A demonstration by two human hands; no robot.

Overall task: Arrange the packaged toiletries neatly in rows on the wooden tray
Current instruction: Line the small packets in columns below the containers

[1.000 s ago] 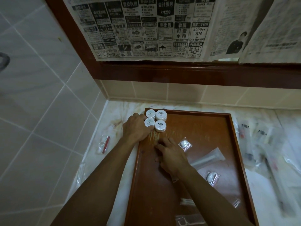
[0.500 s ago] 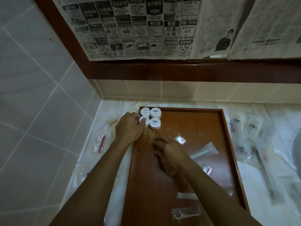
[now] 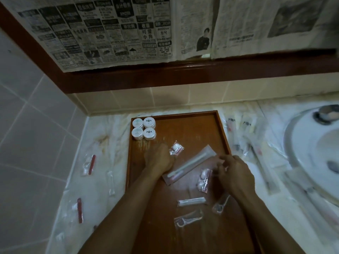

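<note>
A: Start with the biggest thing. Where does it all sit?

B: On the marble-look counter (image 3: 102, 162), covered in crinkled clear film. The wooden tray (image 3: 222, 131) is a glossy, red-brown rectangle with a raised lip. At its 11 o'clock corner four round white tubs (image 3: 143, 128) form a tight two-by-two block, touching each other.

A: And the loose pieces?

B: A long toothbrush packet (image 3: 190, 165) lies slantwise near the middle, in slick transparent wrap. At 5 o'clock from it are a small cotton packet (image 3: 203, 179), a flat white sachet (image 3: 190, 201) and two floss picks (image 3: 188, 218) in soft sleeves. Another small packet (image 3: 176, 147) sits at 12 o'clock of the left hand (image 3: 158, 158).

A: What are the grips doing?

B: The left hand rests knuckles-up on the tray; whether its fingers hold anything, I cannot tell. The right hand (image 3: 236, 174) has its fingertips curled at the toothbrush packet's edge, seemingly pinching the film, though it is blurred.

A: What could go wrong?

B: I'd judge the wrap slippery, so a light pinch may slide off. Swinging the long packet could sweep the small sachets askew or knock the tubs.
</note>
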